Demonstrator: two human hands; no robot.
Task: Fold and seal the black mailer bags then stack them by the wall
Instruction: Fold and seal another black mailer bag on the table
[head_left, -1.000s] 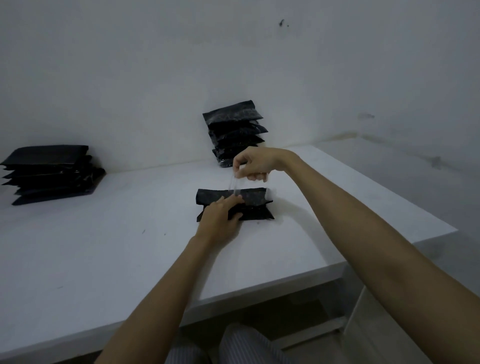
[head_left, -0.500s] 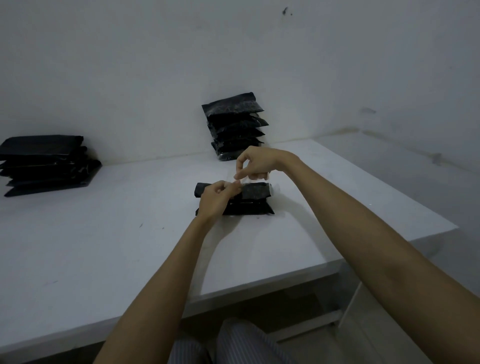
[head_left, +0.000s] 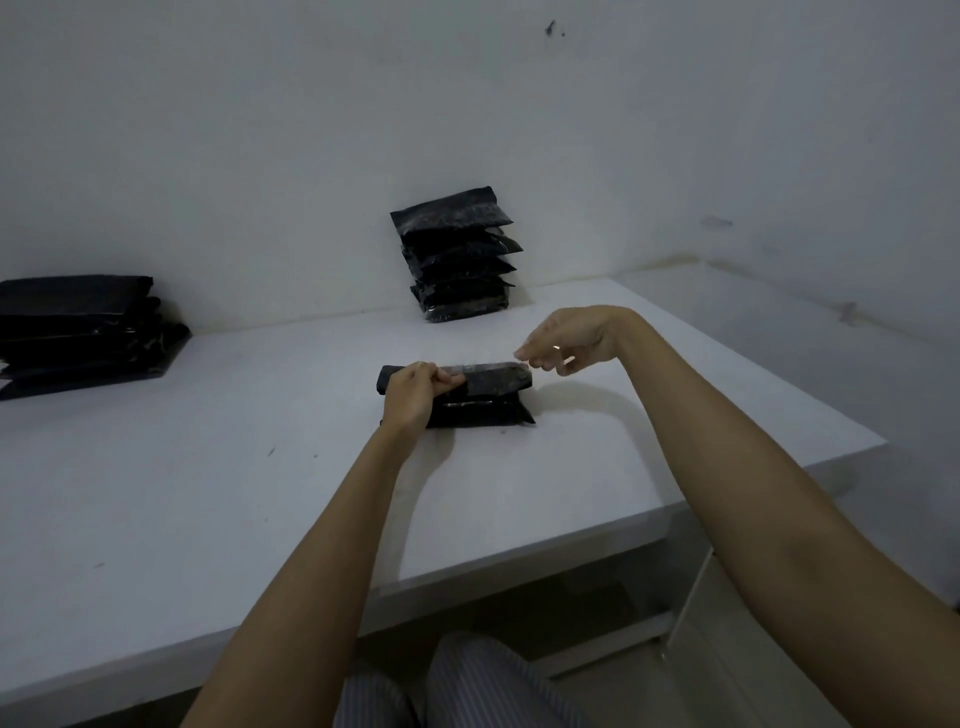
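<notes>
A folded black mailer bag (head_left: 485, 400) lies in the middle of the white table (head_left: 208, 493). My left hand (head_left: 415, 392) pinches its upper folded edge at the left end. A thin clear strip runs along that edge to my right hand (head_left: 569, 340), which pinches the strip's right end just past the bag. A stack of several sealed black bags (head_left: 457, 254) leans against the wall behind. A second pile of black bags (head_left: 78, 332) sits at the far left by the wall.
The table's right corner (head_left: 878, 441) ends near the side wall. My striped trouser legs (head_left: 457, 686) show under the front edge. A white table leg (head_left: 685, 608) stands at the lower right.
My right hand has moved from above the bag's middle out to the right, drawing the clear strip along the folded edge. My left hand shifted up onto the bag's upper left edge.
</notes>
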